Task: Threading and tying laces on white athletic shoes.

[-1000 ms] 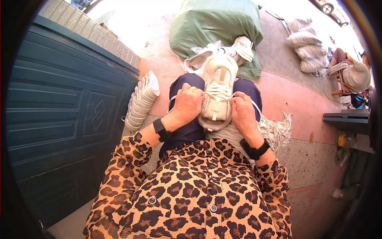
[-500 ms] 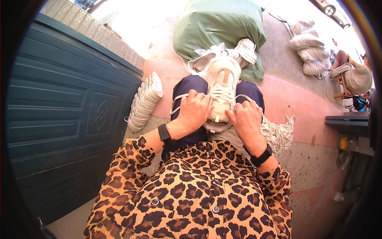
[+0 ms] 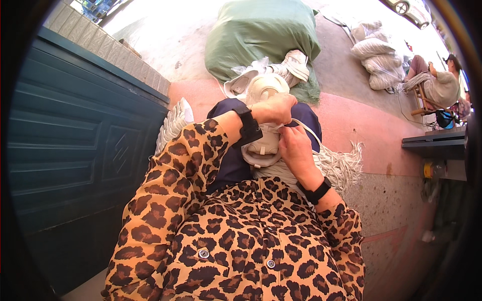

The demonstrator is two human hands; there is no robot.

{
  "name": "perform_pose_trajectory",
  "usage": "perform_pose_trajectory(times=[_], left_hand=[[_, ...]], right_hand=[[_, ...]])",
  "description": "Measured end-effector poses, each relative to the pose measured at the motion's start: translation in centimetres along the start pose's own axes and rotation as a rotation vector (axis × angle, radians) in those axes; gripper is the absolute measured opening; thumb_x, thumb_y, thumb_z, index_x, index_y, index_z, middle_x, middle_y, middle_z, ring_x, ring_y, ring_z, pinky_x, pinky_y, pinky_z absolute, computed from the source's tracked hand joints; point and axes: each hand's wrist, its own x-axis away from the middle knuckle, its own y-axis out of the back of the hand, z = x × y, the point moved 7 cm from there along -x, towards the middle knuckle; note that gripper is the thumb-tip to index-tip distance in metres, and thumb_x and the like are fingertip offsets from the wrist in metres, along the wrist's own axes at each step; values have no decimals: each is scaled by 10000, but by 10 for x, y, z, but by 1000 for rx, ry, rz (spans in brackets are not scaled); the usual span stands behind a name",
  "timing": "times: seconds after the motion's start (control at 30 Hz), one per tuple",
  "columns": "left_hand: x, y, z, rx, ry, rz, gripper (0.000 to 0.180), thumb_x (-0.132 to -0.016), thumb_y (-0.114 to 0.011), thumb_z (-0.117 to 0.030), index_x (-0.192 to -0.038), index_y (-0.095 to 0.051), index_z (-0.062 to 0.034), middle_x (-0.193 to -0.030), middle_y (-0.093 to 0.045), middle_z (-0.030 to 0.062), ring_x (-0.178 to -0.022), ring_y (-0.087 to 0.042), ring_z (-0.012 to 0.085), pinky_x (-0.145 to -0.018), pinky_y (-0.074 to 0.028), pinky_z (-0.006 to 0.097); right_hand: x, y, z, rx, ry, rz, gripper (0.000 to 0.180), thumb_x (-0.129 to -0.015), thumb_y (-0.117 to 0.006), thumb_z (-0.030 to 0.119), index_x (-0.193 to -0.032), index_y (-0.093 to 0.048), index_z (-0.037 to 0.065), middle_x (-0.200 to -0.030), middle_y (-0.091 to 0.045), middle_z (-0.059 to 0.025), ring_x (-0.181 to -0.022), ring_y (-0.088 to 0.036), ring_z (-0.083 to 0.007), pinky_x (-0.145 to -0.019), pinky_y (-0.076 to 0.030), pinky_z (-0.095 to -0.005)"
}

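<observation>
A cream sneaker [image 3: 262,146] rests on my lap between my knees, its toe pointing away and its heel toward me. My left hand [image 3: 275,108] reaches across the top of the sneaker with its fingers closed, covering most of the lacing. A pale shoelace [image 3: 310,128] loops out from beside those fingers over my right knee. On the sneaker's right side, my right hand [image 3: 297,149] pinches a bit of lace between thumb and finger, just below the left hand. The left fingertips are partly hidden.
Beyond my knees, more pale shoes [image 3: 293,65] lie against a green sack [image 3: 261,35]. A bundle of loose laces [image 3: 344,163] hangs by my right thigh. Stacked pale shoe pieces [image 3: 174,123] stand beside the blue door [image 3: 75,135]. Far right, a person [image 3: 444,83] sits near white sacks [image 3: 376,57].
My left hand has swung from the sneaker's left side across its top, closing near the right side. My right hand has drawn in to a pinch beside it. The view has shifted slightly.
</observation>
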Motion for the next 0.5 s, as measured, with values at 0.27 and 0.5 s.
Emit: perform_pose_trajectory(times=[0.27, 0.5], left_hand=[[27, 36, 8, 1112, 459, 110, 492, -734, -664, -42, -1170, -445, 18, -682, -595, 84, -434, -448, 61, -355, -303, 182], [32, 1, 36, 1151, 668, 214, 131, -771, -664, -76, -861, -570, -62, -654, -586, 62, -404, -413, 47, -342, -295, 195]], right_hand=[[-14, -5, 18, 478, 325, 113, 108, -688, -560, 99, -779, -580, 45, -808, -560, -87, -860, -508, -244, -722, -407, -332], [-36, 226, 90, -782, 428, -518, 218, -891, -377, 79, -902, -555, -46, -836, -581, -132, -811, -583, -240, -787, -493, -357]])
